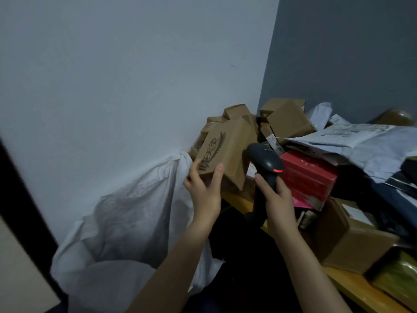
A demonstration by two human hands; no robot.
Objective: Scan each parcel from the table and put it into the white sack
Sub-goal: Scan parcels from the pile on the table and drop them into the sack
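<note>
Parcel scan: left hand grips the brown box; right hand clasps the scanner.
The label, apparently hidden, should be turned toward the scanner before the white sack is used.

A wooden table stands in the corner, its yellowish edge bare at the front. On it lies a heap of brown boxes, a red box, grey mailing bags and a large open carton near the front edge.

The green parcel is blurred and cut off at the right edge.
</note>
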